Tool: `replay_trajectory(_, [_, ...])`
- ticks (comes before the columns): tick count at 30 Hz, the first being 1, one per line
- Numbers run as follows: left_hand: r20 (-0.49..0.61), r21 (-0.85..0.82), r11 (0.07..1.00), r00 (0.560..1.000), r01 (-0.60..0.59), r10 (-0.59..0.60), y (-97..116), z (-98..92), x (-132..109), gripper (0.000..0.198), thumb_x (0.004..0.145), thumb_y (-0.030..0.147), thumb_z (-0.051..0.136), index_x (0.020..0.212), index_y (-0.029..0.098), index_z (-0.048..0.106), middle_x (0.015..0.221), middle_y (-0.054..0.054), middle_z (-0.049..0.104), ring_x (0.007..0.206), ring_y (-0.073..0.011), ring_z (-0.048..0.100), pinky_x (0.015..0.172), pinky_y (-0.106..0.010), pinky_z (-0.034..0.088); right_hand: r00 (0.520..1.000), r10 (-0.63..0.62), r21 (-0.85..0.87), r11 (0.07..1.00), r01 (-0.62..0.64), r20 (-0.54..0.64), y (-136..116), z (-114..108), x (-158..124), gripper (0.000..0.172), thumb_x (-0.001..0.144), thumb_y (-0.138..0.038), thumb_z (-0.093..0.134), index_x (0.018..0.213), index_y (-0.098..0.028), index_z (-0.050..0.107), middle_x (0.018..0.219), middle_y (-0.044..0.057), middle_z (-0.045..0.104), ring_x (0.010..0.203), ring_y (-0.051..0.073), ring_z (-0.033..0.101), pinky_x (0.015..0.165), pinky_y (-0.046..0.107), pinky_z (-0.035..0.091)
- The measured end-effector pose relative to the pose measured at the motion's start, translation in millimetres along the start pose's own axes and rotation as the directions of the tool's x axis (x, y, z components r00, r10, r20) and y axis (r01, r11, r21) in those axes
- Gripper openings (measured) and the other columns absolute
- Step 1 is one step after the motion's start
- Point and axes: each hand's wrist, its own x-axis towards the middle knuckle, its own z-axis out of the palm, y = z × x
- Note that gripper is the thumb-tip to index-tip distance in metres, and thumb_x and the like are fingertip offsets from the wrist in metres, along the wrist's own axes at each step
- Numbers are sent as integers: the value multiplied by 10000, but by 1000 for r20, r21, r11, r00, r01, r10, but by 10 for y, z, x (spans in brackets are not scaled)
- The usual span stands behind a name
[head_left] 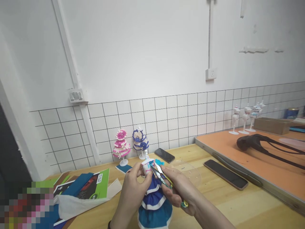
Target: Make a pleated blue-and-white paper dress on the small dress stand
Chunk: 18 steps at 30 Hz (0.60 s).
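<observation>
A small white dress form (pixel 146 167) stands before me, wearing a tiered skirt (pixel 154 213) in teal and blue with white bands. My left hand (pixel 137 184) is closed around the upper body of the form. In my right hand (pixel 177 186) are scissors (pixel 163 178) with shiny gold-green handles, their blades pointing up and left at the chest of the form. Bright blue trim (pixel 159 162) sticks out at the shoulder beside the blade tips. Whether the blades touch the fabric I cannot tell.
Behind stand a pink dressed form (pixel 121 146) and a navy-and-cream one (pixel 141 143). Phones lie on the wooden table: one dark (pixel 164 155), one larger (pixel 226 174). Cloth and papers (pixel 81 194) pile up at left. An orange board (pixel 221 141) at right carries several bare forms and a black object (pixel 252 143).
</observation>
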Motion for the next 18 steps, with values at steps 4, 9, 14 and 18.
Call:
replay_trajectory(4, [6, 18, 1000, 1000, -1, 1, -15, -6, 2, 91, 752, 290, 540, 757, 214, 591, 709, -6, 720, 740, -194, 683, 673, -253, 499, 979, -202, -214, 956, 202, 19, 42, 15, -13, 398, 881, -544, 372, 748, -185, 481, 344, -77, 446, 213, 40, 256, 258, 153, 160])
replay_trajectory(9, [71, 72, 997, 997, 5, -10, -12, -48, 15, 135, 764, 304, 544, 823, 210, 621, 690, -8, 705, 745, -204, 684, 690, -266, 508, 905, -426, -711, 640, 291, -13, 16, -33, -72, 424, 918, -526, 315, 796, -195, 549, 449, -38, 465, 373, 105, 428, 386, 207, 274])
replay_trajectory(14, [165, 90, 995, 984, 47, -61, 20, -158, 31, 161, 776, 311, 545, 850, 197, 630, 766, -33, 715, 816, -217, 679, 754, -282, 512, 882, -464, -833, 453, 318, 84, -67, -101, -106, 398, 933, -487, 324, 793, -214, 577, 489, -32, 436, 439, 120, 419, 452, 232, 258])
replay_trajectory(18, [245, -66, 986, 961, 151, -131, 32, -202, 29, 174, 782, 325, 556, 877, 188, 606, 878, -53, 728, 905, -225, 670, 776, -278, 518, 920, -373, -645, 676, 358, 120, -31, -124, -40, 441, 927, -539, 283, 714, -203, 471, 423, -67, 375, 355, 85, 338, 381, 197, 237])
